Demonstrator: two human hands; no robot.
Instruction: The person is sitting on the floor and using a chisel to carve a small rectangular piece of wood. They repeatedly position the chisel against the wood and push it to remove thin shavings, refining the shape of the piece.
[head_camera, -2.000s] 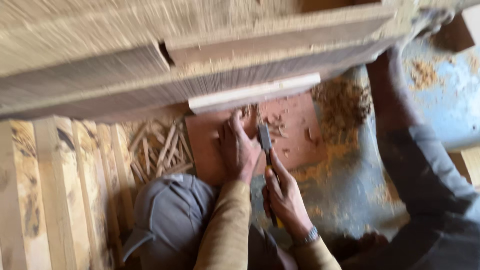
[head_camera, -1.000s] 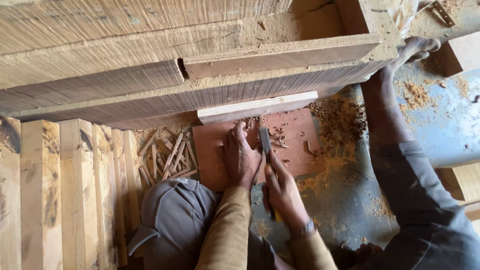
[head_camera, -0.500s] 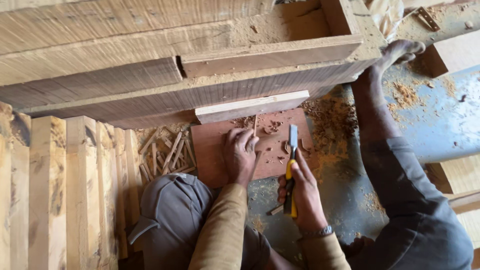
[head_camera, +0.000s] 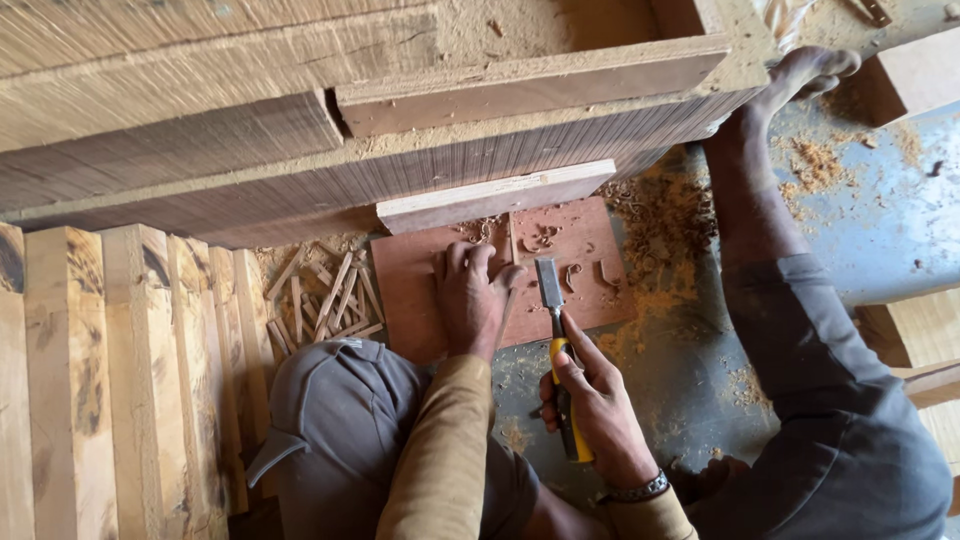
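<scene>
A reddish-brown wooden board (head_camera: 590, 255) lies flat on the floor in front of me, with curled shavings on its far part. My left hand (head_camera: 470, 298) presses palm-down on the board's middle, fingers spread. My right hand (head_camera: 597, 403) grips a chisel (head_camera: 556, 345) by its yellow-and-black handle. Its steel blade points away from me and rests on the board just right of my left hand.
Thick sawn planks (head_camera: 300, 150) are stacked beyond the board, and a pale short plank (head_camera: 495, 195) lies along its far edge. Upright timber blocks (head_camera: 110, 370) stand at left, beside loose wood offcuts (head_camera: 325, 290). My outstretched right leg (head_camera: 800, 330) lies at right. Sawdust covers the grey floor (head_camera: 690, 360).
My right hand has shifted the chisel slightly right of my left hand on the board. My left hand has stayed pressed on the board. The view has steadied and moved closer.
</scene>
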